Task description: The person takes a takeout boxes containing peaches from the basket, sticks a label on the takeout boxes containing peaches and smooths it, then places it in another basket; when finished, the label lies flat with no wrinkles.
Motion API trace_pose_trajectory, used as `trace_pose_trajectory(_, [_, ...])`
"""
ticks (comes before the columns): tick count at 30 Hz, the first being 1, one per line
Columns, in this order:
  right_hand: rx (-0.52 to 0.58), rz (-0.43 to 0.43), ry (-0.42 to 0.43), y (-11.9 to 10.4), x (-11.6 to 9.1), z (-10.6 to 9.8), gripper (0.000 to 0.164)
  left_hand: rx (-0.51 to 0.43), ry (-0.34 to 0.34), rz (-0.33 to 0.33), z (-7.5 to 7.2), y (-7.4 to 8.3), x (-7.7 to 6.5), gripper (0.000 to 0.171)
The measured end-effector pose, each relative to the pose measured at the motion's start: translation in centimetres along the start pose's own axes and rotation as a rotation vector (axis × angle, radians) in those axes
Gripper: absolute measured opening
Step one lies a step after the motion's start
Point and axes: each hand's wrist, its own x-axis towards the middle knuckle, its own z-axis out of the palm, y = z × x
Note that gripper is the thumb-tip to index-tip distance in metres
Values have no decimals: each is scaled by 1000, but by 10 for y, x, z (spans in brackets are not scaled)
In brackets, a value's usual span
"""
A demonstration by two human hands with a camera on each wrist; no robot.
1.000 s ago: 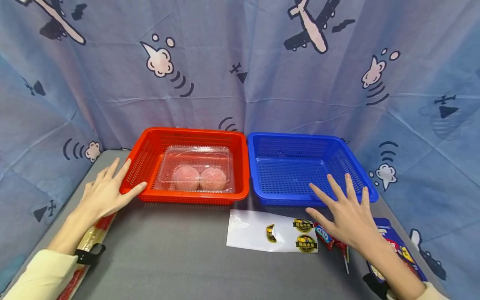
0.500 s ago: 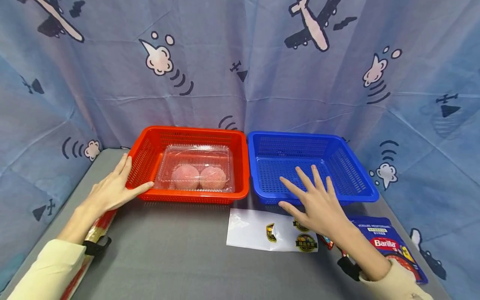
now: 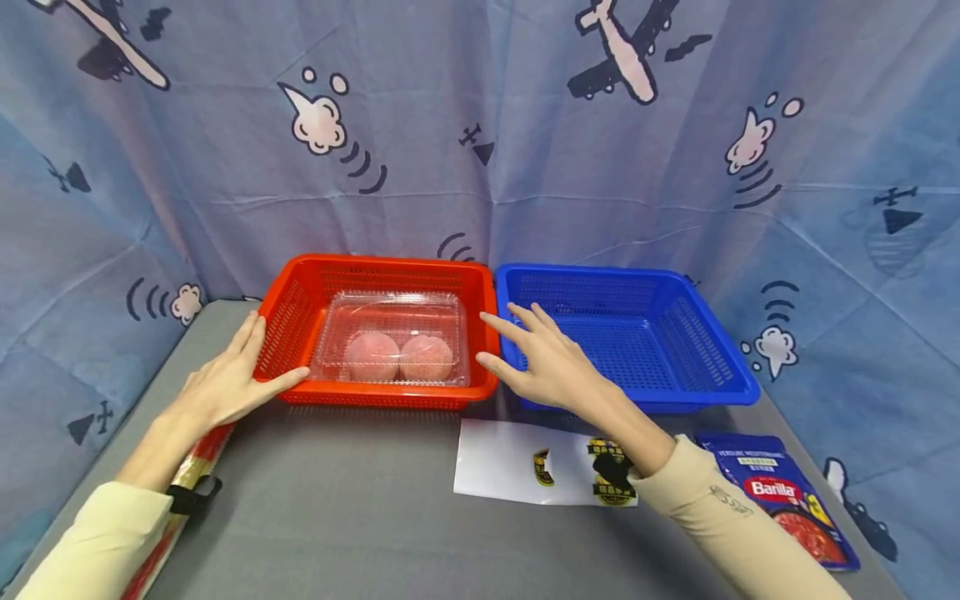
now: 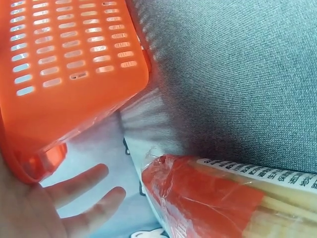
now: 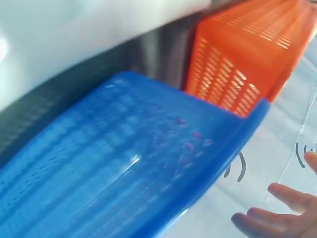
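A red plastic basket [image 3: 382,393] holds a clear lidded plastic box [image 3: 397,312] with two round pink fruits, perhaps peaches, inside. My left hand [image 3: 225,387] is at the basket's left front corner, fingers straight along the outside and thumb over the front rim. In the left wrist view, the basket's slotted wall [image 4: 64,104] rises beside that hand [image 4: 54,210]. My right hand [image 3: 547,358], fingers spread, is above the left end of a blue basket [image 3: 637,396], its fingertips close to the red basket's right rim. Whether they touch it I cannot tell. Neither hand holds anything.
A white sticker sheet [image 3: 495,467] lies in front of the baskets, partly under the right wrist. At right rests a blue Barilla pouch [image 3: 780,500]. A long red-ended pack [image 4: 208,198] of pale sticks lies below the left forearm. A patterned curtain [image 3: 420,150] hangs behind.
My right hand has swept left across the blue basket to the red basket's right side. My left hand has shifted slightly right, its thumb reaching onto the rim. The baskets have not visibly moved.
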Motion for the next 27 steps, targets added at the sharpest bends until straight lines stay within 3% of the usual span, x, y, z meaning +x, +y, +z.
trace_pose_trajectory(7, [142,-22,-27,-21,44,9,62,-14,0,-8,2,0,0,117])
trace_pose_trajectory(15, [291,-20,-123,-32,73,23,64,-11,-4,-13,2,-2,3,118])
trace_pose_trajectory(23, [506,184,-266,-42,82,35,81,-16,-8,-10,1,-2,5,118])
trace_pose_trajectory(27, [547,238,-328,-43,85,44,90,-19,-9,-12,2,-4,4,118])
